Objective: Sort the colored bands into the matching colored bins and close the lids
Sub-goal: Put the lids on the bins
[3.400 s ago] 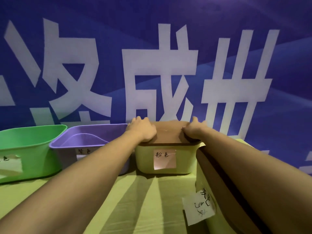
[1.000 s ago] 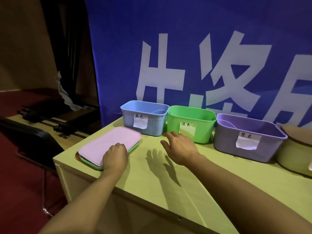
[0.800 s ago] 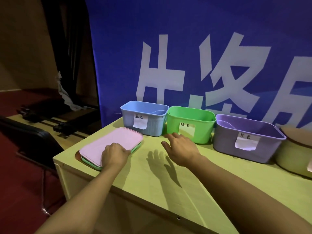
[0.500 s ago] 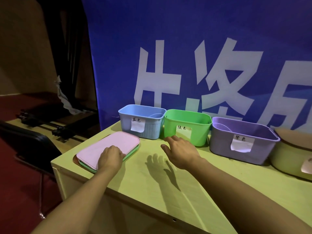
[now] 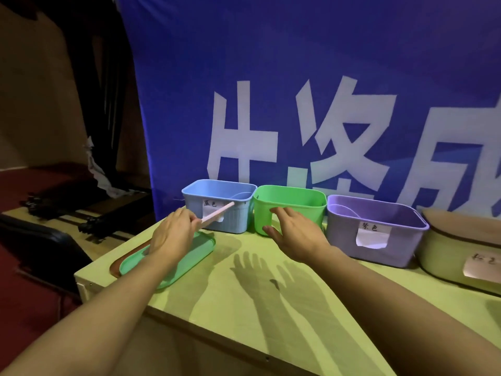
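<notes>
Left of centre, the left hand (image 5: 173,234) pinches the near edge of the pink lid (image 5: 217,214), tilted up edge-on in front of the blue bin (image 5: 219,204). The lid looks thin, stiff and light, probably smooth plastic that could slip from a pinch at one end, so a second hold on the far edge would steady it. Below it the green lid (image 5: 173,260) lies flat near the table (image 5: 271,308) corner at lower left, atop something brown whose rim just shows. The right hand (image 5: 295,234) hovers spread and empty in front of the green bin (image 5: 290,204). The purple bin (image 5: 376,226) sits open at right; the blue and green touch. Centre table gives room; the left edge is close.
</notes>
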The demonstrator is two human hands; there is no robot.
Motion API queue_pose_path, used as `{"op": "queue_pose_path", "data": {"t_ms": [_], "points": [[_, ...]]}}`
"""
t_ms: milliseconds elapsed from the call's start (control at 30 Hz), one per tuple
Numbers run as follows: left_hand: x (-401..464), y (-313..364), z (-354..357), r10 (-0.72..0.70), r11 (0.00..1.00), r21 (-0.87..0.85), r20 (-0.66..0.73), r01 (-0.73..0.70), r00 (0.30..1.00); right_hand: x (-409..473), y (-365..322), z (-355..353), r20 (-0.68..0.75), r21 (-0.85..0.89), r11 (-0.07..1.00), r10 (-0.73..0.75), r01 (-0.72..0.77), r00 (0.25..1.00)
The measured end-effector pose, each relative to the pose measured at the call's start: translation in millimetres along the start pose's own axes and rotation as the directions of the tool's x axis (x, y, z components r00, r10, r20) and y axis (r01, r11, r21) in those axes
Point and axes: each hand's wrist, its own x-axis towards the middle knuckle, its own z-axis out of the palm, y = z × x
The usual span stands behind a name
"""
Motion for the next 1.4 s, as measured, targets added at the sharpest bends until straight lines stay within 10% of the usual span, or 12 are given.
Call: {"op": "queue_pose_path", "data": {"t_ms": [433, 600, 767, 1033, 1400], "points": [[-5, 131, -5, 0.482, 0.835, -0.384, 0.163, -0.394, 0.861, -31, 61, -48, -0.168, -0.086, 0.995, -0.065, 0.051, 0.984], [-9, 184, 14, 0.541, 0.757, -0.478, 0.074, -0.446, 0.838, -59, 111, -74, -0.190, 0.282, 0.950, 0.193, -0.135, 0.963], [-10, 216, 41, 0.264, 0.760, -0.627, 0.054, -0.173, 0.963, -77, 157, -93, -0.181, 0.513, 0.837, 0.323, -0.191, 0.929], [2, 249, 94, 0.222, 0.531, -0.835, 0.303, 0.145, 0.927, -63, 218, -113, -0.227, 0.578, 0.757, 0.506, -0.303, 0.832], [45, 334, 146, 0.045, 0.238, -0.890, 0.411, 0.390, 0.910, -52, 273, -67, 0.008, -0.174, 0.967, 0.190, -0.185, 0.982]]}}
